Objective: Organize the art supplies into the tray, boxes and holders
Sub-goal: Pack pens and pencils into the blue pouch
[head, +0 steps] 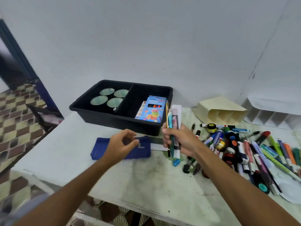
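From the head view, the right hand (177,141) holds an upright bundle of pens, pencils and slim packets (173,126), fingers curled round its lower half, so this grip is closed on the bundle. Just beyond the bundle's top stands a black plastic two-compartment tray (91,110) on the pale, stained counter (146,180). The tray's compartment nearer this grip holds a blue box of neon colouring pens (152,110) leaning on a white card; the farther compartment holds four round green-lidded pots (108,97).

The left hand (121,144) hovers with fingers loosely curled and thumb near forefinger, holding nothing that can be made out; this grip is slack. Under it lies a flat dark blue fabric pouch (101,149).

To the outer side of the right grip sprawls a heap of markers, pens and small paint jars (244,149). Just below that grip lies a small blue sharpener (176,162). Beyond the heap a cream cardboard holder (223,111) lies on its side, with a white divided organiser (270,116) next to it by the wall.
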Tool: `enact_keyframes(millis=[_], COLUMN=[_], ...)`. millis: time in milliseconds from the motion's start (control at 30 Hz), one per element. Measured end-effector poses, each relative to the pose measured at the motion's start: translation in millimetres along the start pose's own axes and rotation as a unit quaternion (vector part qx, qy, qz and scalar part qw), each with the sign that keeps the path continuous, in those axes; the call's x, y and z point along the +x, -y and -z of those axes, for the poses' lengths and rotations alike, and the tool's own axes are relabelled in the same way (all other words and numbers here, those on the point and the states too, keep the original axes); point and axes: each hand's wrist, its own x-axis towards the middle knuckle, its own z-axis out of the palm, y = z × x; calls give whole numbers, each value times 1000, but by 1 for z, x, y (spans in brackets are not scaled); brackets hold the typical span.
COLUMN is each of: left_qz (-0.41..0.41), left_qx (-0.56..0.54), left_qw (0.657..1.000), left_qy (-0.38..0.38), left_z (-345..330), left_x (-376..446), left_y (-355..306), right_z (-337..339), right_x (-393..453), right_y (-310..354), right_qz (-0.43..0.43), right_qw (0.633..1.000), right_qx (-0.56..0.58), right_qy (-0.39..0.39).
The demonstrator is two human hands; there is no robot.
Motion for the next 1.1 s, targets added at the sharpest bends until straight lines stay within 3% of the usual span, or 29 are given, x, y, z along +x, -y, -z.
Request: enact_keyframes(millis=[67,133,233,333,567,800,967,1100], left_qz=[-38,8,132,139,16,0,98,249], left_qx=[168,301,369,381,252,131,2,-120], left_qw=[984,947,896,887,959,984,992,950], left_qy=[33,115,212,222,127,121,73,143], left_z=[35,61,79,84,93,92,94,109], left_x=[-6,-8,-4,2,-1,-7,4,22], left_y=[32,52,64,72,92,104,76,57], right_z=[-13,-28,-41,-44,-47,-43,-45,-47], right_x=[10,22,40,52,61,66,65,63], right_y=[-9,-17,-26,-30,-30,-24,-21,-18], right_qz=[-36,-70,-117,-142,-172,-238,-220,-203], right_qw=[996,985,956,933,935,945,950,959], right_qx=[-74,-156,-267,-327,-305,-216,-219,-197], right_qy=[25,30,25,43,56,58,40,25])
